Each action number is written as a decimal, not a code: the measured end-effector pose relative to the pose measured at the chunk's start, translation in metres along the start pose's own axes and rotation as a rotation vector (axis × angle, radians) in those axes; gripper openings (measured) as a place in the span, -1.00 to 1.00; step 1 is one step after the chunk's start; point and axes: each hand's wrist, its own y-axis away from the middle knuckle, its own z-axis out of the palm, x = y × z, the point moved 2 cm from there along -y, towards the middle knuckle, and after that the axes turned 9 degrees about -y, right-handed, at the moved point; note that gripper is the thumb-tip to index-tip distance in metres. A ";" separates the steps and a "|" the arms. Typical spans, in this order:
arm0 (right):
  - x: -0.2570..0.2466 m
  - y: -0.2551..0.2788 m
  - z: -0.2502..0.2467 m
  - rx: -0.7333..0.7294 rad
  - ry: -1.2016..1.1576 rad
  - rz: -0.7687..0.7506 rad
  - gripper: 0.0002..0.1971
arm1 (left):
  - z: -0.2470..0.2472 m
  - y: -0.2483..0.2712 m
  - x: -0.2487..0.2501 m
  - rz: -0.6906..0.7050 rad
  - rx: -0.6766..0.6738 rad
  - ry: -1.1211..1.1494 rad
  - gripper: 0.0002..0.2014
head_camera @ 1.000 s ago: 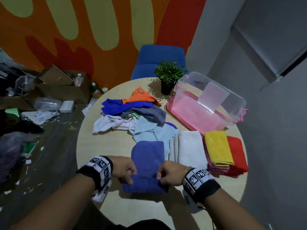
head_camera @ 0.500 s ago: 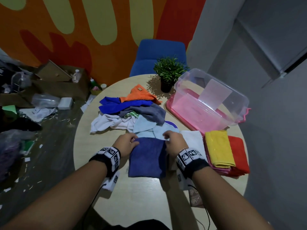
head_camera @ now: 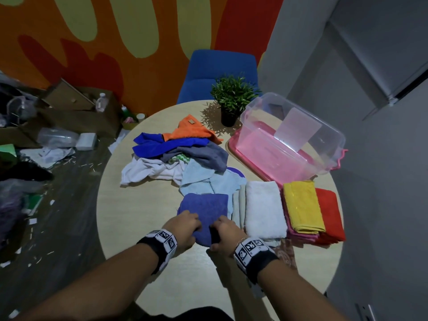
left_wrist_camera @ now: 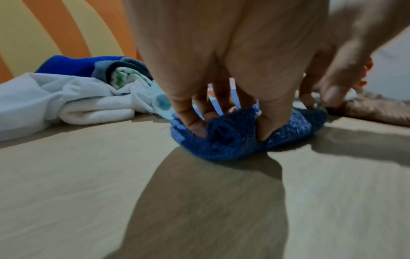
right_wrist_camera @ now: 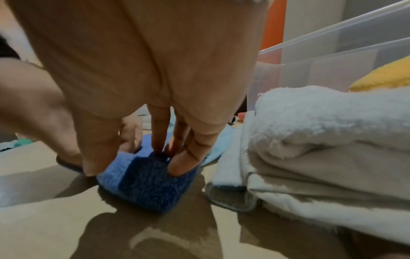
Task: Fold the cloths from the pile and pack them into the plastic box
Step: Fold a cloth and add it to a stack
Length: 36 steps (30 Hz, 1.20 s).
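Note:
A blue terry cloth lies folded on the round table, just in front of the loose pile of cloths. My left hand and right hand sit side by side at its near edge. In the left wrist view the left hand's fingers dig into the blue cloth and bunch it up. The right wrist view shows thumb and fingers pinching the same cloth. The clear plastic box stands open at the far right and holds no cloths.
Folded cloths lie right of my hands: a white towel stack, a yellow cloth, a red one. A potted plant stands by the box, with a blue chair behind. Cardboard and litter cover the floor at left.
Both hands carried the cloth's near edge over to its far edge, halving it. They have since come back to the near fold and grip it close together.

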 end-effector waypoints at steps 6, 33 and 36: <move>0.003 0.004 -0.007 0.192 0.071 -0.083 -0.55 | -0.045 0.006 -0.006 0.004 0.090 0.358 -0.92; -0.012 0.028 -0.078 0.458 -1.308 -0.077 -0.69 | -0.097 0.020 -0.024 -0.100 0.442 1.328 -0.71; -0.006 0.026 -0.072 0.452 -1.091 -0.052 -0.82 | -0.090 0.018 -0.027 -0.133 0.424 1.337 -0.71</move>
